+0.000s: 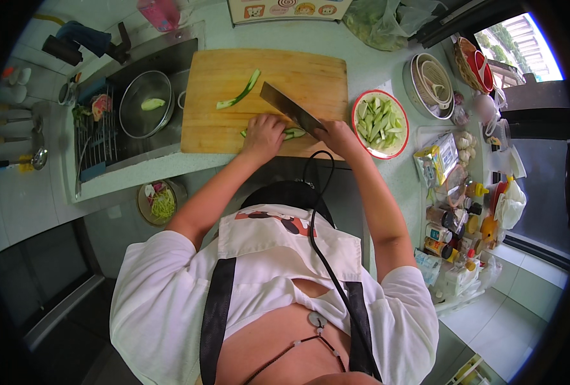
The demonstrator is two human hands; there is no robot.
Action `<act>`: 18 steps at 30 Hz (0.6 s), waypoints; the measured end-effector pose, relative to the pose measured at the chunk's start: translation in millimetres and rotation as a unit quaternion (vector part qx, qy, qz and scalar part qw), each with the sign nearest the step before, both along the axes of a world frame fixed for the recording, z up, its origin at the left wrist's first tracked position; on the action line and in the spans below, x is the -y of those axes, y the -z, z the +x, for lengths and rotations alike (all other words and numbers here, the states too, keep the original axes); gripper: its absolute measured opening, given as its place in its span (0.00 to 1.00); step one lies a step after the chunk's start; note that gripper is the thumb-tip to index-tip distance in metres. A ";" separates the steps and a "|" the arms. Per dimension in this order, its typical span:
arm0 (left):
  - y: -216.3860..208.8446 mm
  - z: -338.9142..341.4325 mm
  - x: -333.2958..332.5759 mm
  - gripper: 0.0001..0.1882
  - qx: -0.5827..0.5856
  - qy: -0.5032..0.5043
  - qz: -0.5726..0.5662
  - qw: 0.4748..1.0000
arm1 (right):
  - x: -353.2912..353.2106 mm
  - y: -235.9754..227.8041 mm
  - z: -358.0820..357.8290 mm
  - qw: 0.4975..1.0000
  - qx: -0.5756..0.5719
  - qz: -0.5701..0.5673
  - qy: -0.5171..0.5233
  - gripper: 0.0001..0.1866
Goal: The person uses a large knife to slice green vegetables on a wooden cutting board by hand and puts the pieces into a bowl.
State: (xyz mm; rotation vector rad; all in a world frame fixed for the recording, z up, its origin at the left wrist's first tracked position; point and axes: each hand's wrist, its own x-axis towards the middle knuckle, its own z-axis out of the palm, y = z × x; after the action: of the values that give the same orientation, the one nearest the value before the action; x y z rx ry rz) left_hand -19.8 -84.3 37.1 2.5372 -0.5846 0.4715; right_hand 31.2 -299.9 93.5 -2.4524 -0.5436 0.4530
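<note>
My right hand [338,137] grips a wide-bladed cleaver [291,108], its blade slanting up and left over the wooden cutting board [298,66]. Under and beside my left hand [264,133] lie green-skinned vegetable strips [293,133] with pale flesh, perhaps cucumber. The left fingers are curled down onto them, near the board's front edge, and partly hide them. Farther back on the board, another long strip [240,91] lies slanted, apart from both hands. Right of the board, a red-rimmed bowl [402,146] holds cut pale green pieces [379,122].
At left is a sink with a metal colander [122,122] holding a pale piece of vegetable [152,104], beside a dish rack [102,144]. Peelings fill a bin [145,208] below the counter. Stacked baskets [409,83], garlic bulbs [466,142] and several bottles crowd the right side. A black cord [317,253] hangs before me.
</note>
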 end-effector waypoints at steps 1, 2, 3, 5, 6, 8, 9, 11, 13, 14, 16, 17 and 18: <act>1.8 -2.2 -1.5 0.15 -0.006 0.000 0.021 1.000 | 1.4 -2.8 -0.5 1.000 -0.007 -0.001 0.010 0.12; 5.6 -3.2 -0.8 0.15 -0.014 0.022 -0.012 1.000 | 3.5 -5.9 -1.6 1.000 -0.014 -0.002 0.019 0.12; 8.9 -5.2 0.5 0.14 -0.023 0.042 -0.045 0.998 | 5.3 -7.6 -3.3 0.999 -0.022 -0.003 0.029 0.12; 13.9 -2.7 0.9 0.13 -0.030 0.064 -0.064 0.995 | 8.2 -9.4 -5.3 0.999 0.003 0.007 0.031 0.12; 15.1 3.8 1.2 0.13 -0.030 0.066 -0.051 0.996 | 10.8 -9.6 -7.1 0.999 0.014 0.010 0.034 0.12; 18.7 18.6 3.3 0.13 -0.020 0.090 -0.042 0.995 | 15.3 -11.2 -10.2 0.999 0.020 0.026 0.026 0.12; 17.0 29.4 6.0 0.13 -0.008 0.114 -0.044 0.992 | 17.5 -12.9 -11.0 0.999 0.025 0.034 0.023 0.12; 13.5 31.7 7.6 0.13 -0.006 0.129 -0.046 0.991 | 21.5 -14.8 -12.7 0.999 0.026 0.024 0.013 0.12; 3.7 26.0 10.2 0.14 -0.025 0.119 -0.042 0.992 | 26.7 -14.6 -13.6 1.000 0.021 0.005 0.014 0.12; 0.8 18.9 8.9 0.14 -0.023 0.096 -0.045 0.994 | 29.0 -14.4 -14.5 1.000 0.015 -0.009 0.017 0.12; -4.3 2.3 -1.1 0.16 -0.016 0.049 -0.050 0.997 | 33.6 -13.5 -14.9 0.999 0.008 -0.021 0.022 0.12; -2.9 -1.3 -6.0 0.16 -0.016 0.055 -0.047 0.997 | 36.1 -10.1 -14.9 0.999 0.008 -0.020 0.024 0.12; 1.3 -5.7 -11.7 0.17 -0.018 0.060 -0.045 0.997 | 36.0 -8.4 -15.3 1.000 0.006 -0.018 0.024 0.12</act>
State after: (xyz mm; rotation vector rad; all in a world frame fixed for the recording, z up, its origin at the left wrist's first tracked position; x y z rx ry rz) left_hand -25.4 -72.6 35.8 2.4056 -0.6819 0.3995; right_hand 15.9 -335.9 101.9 -2.4982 -0.4855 0.4327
